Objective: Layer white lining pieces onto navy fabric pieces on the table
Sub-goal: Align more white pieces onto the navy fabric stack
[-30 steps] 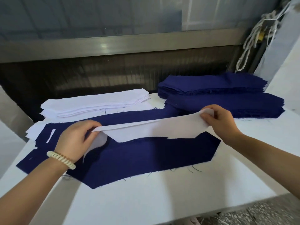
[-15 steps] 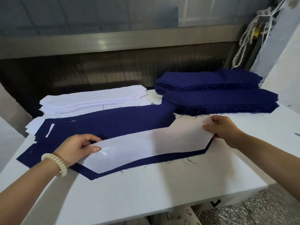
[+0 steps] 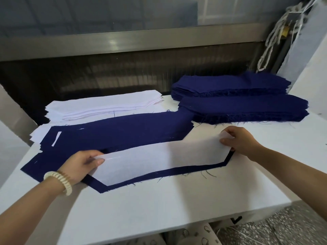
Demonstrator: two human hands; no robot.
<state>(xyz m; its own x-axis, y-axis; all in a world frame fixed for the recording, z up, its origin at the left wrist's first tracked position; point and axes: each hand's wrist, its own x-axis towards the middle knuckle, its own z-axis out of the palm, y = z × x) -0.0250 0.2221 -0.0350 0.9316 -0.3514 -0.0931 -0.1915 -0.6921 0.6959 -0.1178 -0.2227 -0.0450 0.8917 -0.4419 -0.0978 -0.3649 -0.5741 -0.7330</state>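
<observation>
Your left hand (image 3: 80,165) pinched one end of the white lining piece (image 3: 159,160), thumb on top, and your right hand (image 3: 240,140) pinched the other end with curled fingers. Between the two grips the lining lay flat on the navy piece (image 3: 123,184), whose edge showed as a narrow border on the side nearer you. Beyond your left hand sat the white stack (image 3: 99,106), and beyond your right hand the navy stacks (image 3: 244,106).
</observation>
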